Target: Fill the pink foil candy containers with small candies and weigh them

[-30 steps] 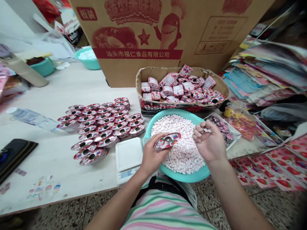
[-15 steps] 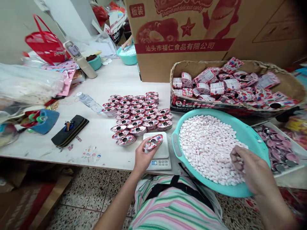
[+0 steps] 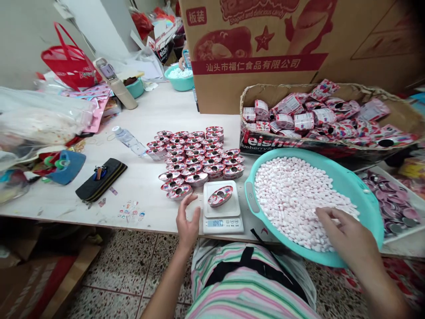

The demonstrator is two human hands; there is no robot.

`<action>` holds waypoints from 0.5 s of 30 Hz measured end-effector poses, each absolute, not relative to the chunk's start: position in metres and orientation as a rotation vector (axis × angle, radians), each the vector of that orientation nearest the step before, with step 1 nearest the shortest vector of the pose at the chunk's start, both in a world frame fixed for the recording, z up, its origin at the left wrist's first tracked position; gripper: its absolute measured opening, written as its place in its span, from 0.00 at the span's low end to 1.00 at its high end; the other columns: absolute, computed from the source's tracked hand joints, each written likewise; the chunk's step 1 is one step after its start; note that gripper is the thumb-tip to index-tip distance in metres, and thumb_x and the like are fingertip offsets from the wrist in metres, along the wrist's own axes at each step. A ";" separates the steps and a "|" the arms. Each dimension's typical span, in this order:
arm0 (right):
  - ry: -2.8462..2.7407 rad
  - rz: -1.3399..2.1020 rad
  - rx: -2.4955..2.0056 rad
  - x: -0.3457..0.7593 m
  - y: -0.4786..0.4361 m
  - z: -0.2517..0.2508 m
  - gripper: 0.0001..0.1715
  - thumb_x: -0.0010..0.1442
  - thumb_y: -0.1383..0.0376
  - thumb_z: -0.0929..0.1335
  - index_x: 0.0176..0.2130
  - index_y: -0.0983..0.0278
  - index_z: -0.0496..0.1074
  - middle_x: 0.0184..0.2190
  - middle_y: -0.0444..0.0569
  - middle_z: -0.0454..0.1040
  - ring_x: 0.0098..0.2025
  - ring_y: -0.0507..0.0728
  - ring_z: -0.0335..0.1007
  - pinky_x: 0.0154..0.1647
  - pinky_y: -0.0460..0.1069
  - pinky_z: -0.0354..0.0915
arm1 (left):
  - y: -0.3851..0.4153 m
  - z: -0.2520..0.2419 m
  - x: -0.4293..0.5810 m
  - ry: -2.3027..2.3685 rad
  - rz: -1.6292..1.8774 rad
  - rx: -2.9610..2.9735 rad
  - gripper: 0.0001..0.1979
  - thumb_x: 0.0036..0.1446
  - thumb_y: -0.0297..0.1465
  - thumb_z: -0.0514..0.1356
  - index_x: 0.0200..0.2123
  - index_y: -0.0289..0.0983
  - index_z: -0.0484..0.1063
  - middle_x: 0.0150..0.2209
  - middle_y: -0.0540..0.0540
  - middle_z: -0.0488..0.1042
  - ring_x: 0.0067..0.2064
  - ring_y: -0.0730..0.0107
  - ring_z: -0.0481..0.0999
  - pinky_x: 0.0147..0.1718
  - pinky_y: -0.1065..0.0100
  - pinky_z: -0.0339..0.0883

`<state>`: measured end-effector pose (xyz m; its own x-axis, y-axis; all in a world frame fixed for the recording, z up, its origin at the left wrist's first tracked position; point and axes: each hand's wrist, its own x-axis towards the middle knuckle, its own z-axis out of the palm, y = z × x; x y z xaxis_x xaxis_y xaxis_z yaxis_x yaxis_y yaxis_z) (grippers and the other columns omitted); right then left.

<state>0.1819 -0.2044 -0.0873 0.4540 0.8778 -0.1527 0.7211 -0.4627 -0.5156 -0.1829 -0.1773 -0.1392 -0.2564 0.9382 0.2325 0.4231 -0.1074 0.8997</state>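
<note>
At the near edge of the desk, a flat white digital kitchen scale [image 3: 222,208] carries one oval red-and-silver candy tin [image 3: 220,196], lying on the platform with its round central hole facing up, and the scale's small display is lit. The person's left hand [image 3: 187,224] is open and released, holding nothing, its fingers raised just beside the scale's left edge without touching the tin.

Toward the right corner, a large teal plastic basin [image 3: 368,208] overhangs the near edge, heaped with small pink-and-white oval candies [image 3: 292,199]. The person's right hand [image 3: 343,230] lies in the candies near the basin's lower rim, its fingers loosely curved; whether it grasps any candies, I cannot tell.

Left of the scale, rows of matching oval tins [image 3: 192,161] stand packed together on the desk. Behind the basin, a low cardboard tray [image 3: 262,94] is piled with pink candy packets [image 3: 303,122], with a tall printed cardboard carton [image 3: 259,84] behind it. A white tray of purple-and-silver discs [image 3: 388,204] sits right of the basin. Toward the desk's far end, a co-worker's hand [image 3: 181,64] reaches into a small teal bowl [image 3: 179,82] of white candies.
</note>
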 end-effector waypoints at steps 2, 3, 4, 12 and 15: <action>-1.367 0.557 -2.319 0.181 -0.207 -0.091 0.17 0.55 0.48 0.62 0.31 0.56 0.70 0.37 0.52 0.76 0.38 0.67 0.71 0.37 0.56 0.61 | -0.187 -0.149 -0.189 1.748 1.406 1.436 0.18 0.63 0.39 0.51 0.50 0.36 0.65 0.46 0.40 0.74 0.50 0.63 0.72 0.53 0.59 0.63; -1.380 0.544 -2.308 0.181 -0.208 -0.093 0.17 0.55 0.48 0.62 0.31 0.56 0.70 0.37 0.51 0.76 0.37 0.66 0.71 0.37 0.56 0.61 | -0.191 -0.154 -0.191 1.796 1.424 1.411 0.17 0.63 0.40 0.49 0.48 0.36 0.67 0.44 0.41 0.74 0.48 0.63 0.73 0.52 0.59 0.64; -1.392 0.528 -2.298 0.181 -0.209 -0.095 0.17 0.55 0.48 0.62 0.32 0.56 0.70 0.37 0.51 0.76 0.37 0.66 0.71 0.37 0.56 0.61 | -0.194 -0.160 -0.193 1.843 1.440 1.386 0.17 0.64 0.40 0.48 0.46 0.36 0.68 0.42 0.41 0.75 0.47 0.63 0.73 0.50 0.60 0.64; -1.542 0.425 -2.225 0.179 -0.213 -0.104 0.16 0.58 0.50 0.61 0.32 0.57 0.69 0.36 0.51 0.75 0.36 0.63 0.69 0.37 0.54 0.58 | -0.201 -0.200 -0.190 1.941 1.529 1.259 0.23 0.65 0.42 0.41 0.38 0.34 0.70 0.33 0.43 0.75 0.37 0.66 0.74 0.38 0.66 0.67; -1.570 0.386 -2.234 0.179 -0.213 -0.106 0.15 0.59 0.51 0.61 0.32 0.57 0.69 0.36 0.50 0.74 0.36 0.62 0.68 0.37 0.53 0.57 | -0.203 -0.200 -0.190 1.925 1.526 1.280 0.23 0.65 0.42 0.41 0.38 0.35 0.70 0.33 0.45 0.74 0.36 0.67 0.74 0.38 0.67 0.67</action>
